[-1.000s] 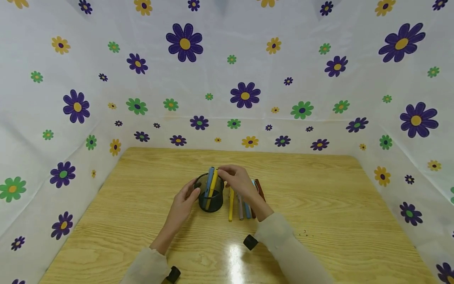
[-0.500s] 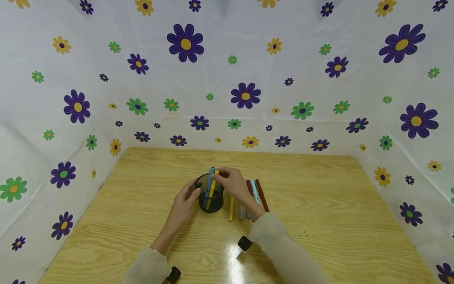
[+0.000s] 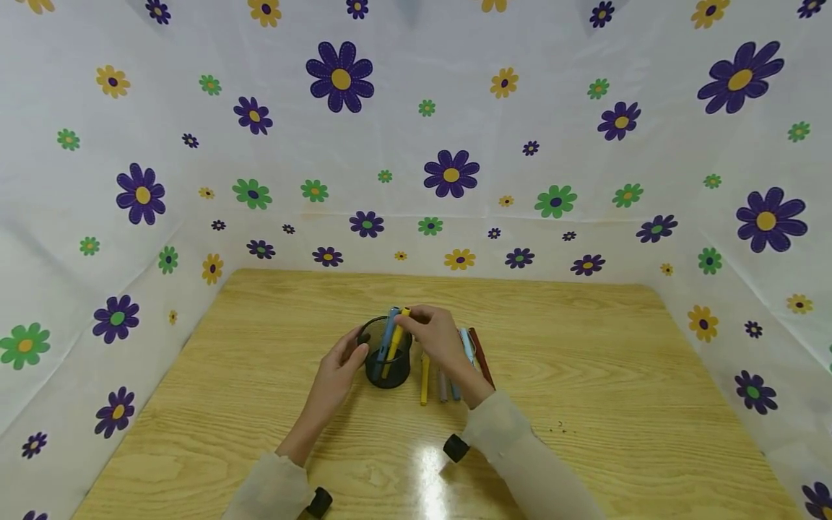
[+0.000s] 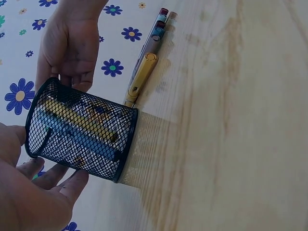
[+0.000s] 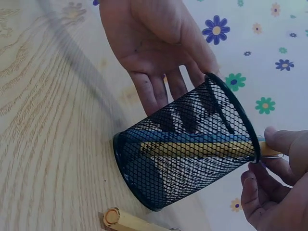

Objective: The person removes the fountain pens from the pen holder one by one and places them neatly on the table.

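Observation:
A black mesh pen cup [image 3: 388, 373] stands on the wooden table, holding a blue pen [image 3: 387, 338] and a yellow pen [image 3: 399, 336]. My left hand [image 3: 339, 370] grips its left side, with the fingers around the mesh [image 4: 79, 132] and the thumb near the rim. At the opposite side, my right hand [image 3: 442, 339] pinches the top of the yellow pen between thumb and fingers, just above the rim. The lower parts of both pens show through the mesh in the wrist views. In the right wrist view, the yellow pen's end [image 5: 269, 148] sticks out past the rim.
Right of the cup lie several pens: a yellow one [image 3: 425, 380], a grey one [image 3: 443, 388], a light blue one [image 3: 467, 345] and a brown one [image 3: 480, 354]. My right forearm partly covers them. A flowered cloth [image 3: 552, 159] encloses the table's back and sides.
My right hand went left over the cup's rim, then shifted back right. The tops of the yellow and blue pens now lean farther right. My left hand has stayed on the cup.

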Demonstrator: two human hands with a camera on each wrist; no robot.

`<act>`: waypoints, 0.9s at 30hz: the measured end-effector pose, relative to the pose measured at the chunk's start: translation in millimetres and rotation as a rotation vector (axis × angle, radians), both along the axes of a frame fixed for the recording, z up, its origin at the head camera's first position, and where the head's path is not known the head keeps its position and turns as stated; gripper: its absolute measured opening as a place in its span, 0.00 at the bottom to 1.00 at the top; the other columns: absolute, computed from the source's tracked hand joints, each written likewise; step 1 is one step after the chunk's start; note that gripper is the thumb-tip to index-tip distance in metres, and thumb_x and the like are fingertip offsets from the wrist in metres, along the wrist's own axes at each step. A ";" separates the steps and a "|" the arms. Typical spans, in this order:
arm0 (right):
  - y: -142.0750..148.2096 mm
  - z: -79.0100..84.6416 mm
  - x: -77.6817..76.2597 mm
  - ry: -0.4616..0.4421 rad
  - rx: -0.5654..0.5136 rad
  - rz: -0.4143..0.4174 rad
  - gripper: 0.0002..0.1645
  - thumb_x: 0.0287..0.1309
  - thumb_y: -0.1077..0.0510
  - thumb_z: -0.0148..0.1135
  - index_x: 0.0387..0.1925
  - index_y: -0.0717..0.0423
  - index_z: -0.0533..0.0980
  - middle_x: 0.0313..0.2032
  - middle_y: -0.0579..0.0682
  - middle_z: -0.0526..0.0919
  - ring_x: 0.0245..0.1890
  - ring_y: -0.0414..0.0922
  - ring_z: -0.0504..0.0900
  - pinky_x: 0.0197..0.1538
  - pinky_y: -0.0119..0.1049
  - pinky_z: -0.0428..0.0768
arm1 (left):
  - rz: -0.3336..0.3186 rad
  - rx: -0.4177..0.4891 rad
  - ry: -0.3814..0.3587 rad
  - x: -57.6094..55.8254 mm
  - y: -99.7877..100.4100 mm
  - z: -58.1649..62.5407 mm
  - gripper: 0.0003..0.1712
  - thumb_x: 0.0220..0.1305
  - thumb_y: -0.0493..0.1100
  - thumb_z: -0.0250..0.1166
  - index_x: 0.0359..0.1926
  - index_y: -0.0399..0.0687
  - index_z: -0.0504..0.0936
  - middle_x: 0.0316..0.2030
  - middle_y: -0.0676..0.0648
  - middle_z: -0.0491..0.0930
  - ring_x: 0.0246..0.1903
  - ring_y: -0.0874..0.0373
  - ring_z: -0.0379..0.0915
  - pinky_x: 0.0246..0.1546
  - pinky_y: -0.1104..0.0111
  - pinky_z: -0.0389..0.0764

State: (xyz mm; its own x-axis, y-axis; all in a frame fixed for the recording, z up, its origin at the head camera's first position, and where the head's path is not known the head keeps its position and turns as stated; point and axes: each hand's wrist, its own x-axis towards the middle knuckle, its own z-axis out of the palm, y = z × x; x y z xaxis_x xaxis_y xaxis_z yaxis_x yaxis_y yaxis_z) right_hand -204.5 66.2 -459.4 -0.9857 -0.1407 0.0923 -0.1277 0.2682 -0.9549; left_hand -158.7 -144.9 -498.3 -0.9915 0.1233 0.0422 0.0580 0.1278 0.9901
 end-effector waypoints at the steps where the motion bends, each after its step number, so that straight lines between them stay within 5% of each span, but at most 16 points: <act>1: 1.7 1.0 0.7 0.003 -0.008 -0.008 0.16 0.69 0.49 0.69 0.45 0.59 0.86 0.37 0.51 0.85 0.38 0.58 0.80 0.40 0.45 0.81 | 0.002 -0.002 0.001 0.0 0.1 -0.3 0.35 0.80 0.52 0.58 0.78 0.40 0.62 0.74 0.31 0.62 0.73 0.39 0.60 0.69 0.49 0.69; 8: 17.1 4.7 3.9 0.009 -0.197 0.006 0.18 0.73 0.55 0.64 0.55 0.64 0.83 0.47 0.59 0.88 0.47 0.57 0.86 0.56 0.58 0.82 | 0.010 -0.026 0.005 0.2 0.8 -0.4 0.35 0.80 0.51 0.57 0.78 0.39 0.62 0.74 0.30 0.62 0.73 0.38 0.60 0.69 0.48 0.68; 13: 30.5 8.0 4.9 -0.029 -0.337 0.050 0.22 0.75 0.57 0.61 0.62 0.67 0.77 0.54 0.68 0.84 0.49 0.57 0.87 0.55 0.48 0.85 | 0.012 -0.028 0.007 -0.2 0.2 -1.6 0.35 0.80 0.51 0.57 0.78 0.40 0.62 0.74 0.30 0.61 0.74 0.38 0.58 0.69 0.48 0.68; 21: 51.3 18.5 9.4 -0.034 -0.402 0.036 0.21 0.76 0.58 0.59 0.61 0.69 0.75 0.56 0.73 0.80 0.50 0.52 0.88 0.56 0.45 0.84 | 0.010 -0.025 0.014 -0.2 -0.5 -1.1 0.35 0.80 0.52 0.58 0.78 0.41 0.63 0.74 0.31 0.62 0.74 0.39 0.59 0.69 0.48 0.68; 27: 65.4 23.8 11.9 -0.004 -0.412 0.021 0.21 0.77 0.58 0.58 0.60 0.70 0.76 0.54 0.68 0.84 0.48 0.50 0.89 0.55 0.44 0.84 | 0.011 -0.013 0.015 -0.2 -0.8 -0.7 0.35 0.80 0.53 0.57 0.78 0.42 0.63 0.74 0.31 0.62 0.74 0.39 0.57 0.70 0.48 0.66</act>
